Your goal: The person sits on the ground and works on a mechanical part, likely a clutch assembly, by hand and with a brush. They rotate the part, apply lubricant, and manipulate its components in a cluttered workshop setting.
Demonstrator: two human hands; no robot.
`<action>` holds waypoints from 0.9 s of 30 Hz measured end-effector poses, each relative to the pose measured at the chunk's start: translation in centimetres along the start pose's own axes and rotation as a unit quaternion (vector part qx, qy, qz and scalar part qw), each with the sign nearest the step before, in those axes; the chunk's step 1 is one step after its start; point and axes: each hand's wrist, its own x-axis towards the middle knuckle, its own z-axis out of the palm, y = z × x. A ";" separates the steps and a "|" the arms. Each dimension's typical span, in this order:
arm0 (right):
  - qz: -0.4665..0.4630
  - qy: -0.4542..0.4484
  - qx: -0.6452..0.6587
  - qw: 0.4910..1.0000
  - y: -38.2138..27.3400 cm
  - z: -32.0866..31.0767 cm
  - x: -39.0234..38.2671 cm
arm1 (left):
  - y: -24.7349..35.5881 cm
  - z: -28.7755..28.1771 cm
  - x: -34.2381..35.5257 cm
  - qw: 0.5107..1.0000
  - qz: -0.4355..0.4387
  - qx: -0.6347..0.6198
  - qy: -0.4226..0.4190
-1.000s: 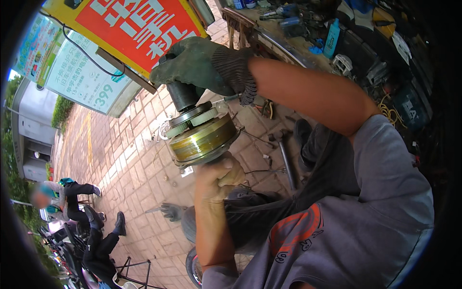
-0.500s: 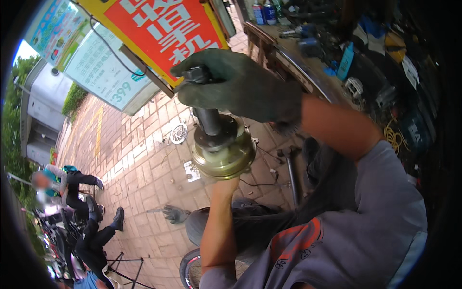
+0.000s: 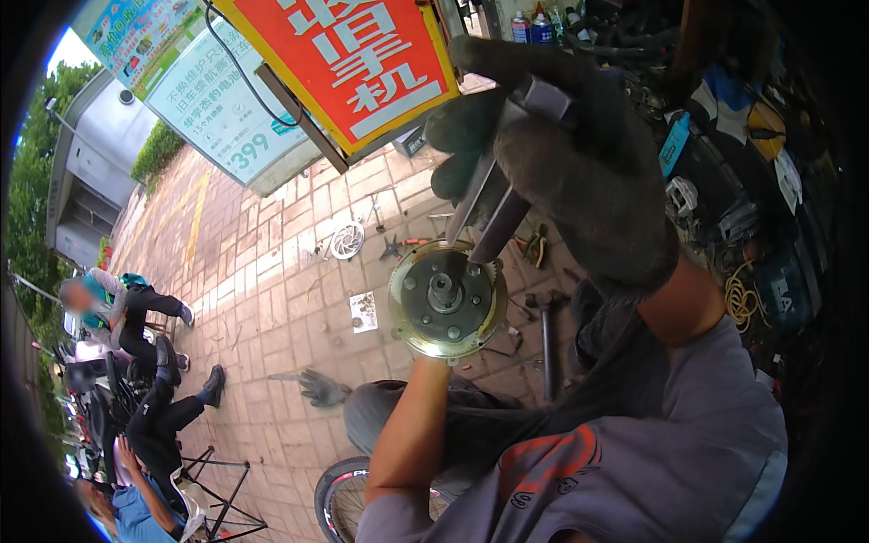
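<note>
My right hand (image 3: pixel 579 172), in a dark work glove, is raised at the upper middle. Its fingers are closed around a dark metal tool (image 3: pixel 500 226) with two long prongs and a square head; its exact kind is unclear. The prongs point down toward a round metal motor part (image 3: pixel 433 303), their tips close to its far right rim; I cannot tell whether they touch. This part has a dark face, several bolts, a central shaft and a yellowish rim. My bare left forearm (image 3: pixel 415 412) reaches up beneath it. The left hand, hidden behind the part, holds it above the paving.
On the paving lie a hammer (image 3: pixel 548 353), a loose grey glove (image 3: pixel 323 389), a brake disc (image 3: pixel 348 241), pliers (image 3: pixel 539 246) and white paper (image 3: pixel 364 311) with small parts. A bicycle wheel (image 3: pixel 333 498) is near. A red sign (image 3: pixel 362 81) stands ahead; people (image 3: pixel 136 308) sit left.
My right hand has lifted the tool up and to the right, off the motor part's centre, baring the shaft. The part's face has tilted toward me, and the view has shifted slightly.
</note>
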 end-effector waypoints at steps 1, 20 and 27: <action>0.011 -0.007 0.020 1.000 0.1 0.1 -0.2 | 0.0 0.2 0.2 0.999 0.020 0.007 -0.043; -0.022 -0.119 -0.049 0.991 3.6 1.7 -2.7 | 0.1 -3.2 0.1 0.998 0.055 0.015 -0.028; 0.003 -0.108 -0.104 0.989 3.6 1.1 -2.2 | -0.2 -3.7 0.3 0.998 0.057 0.006 -0.026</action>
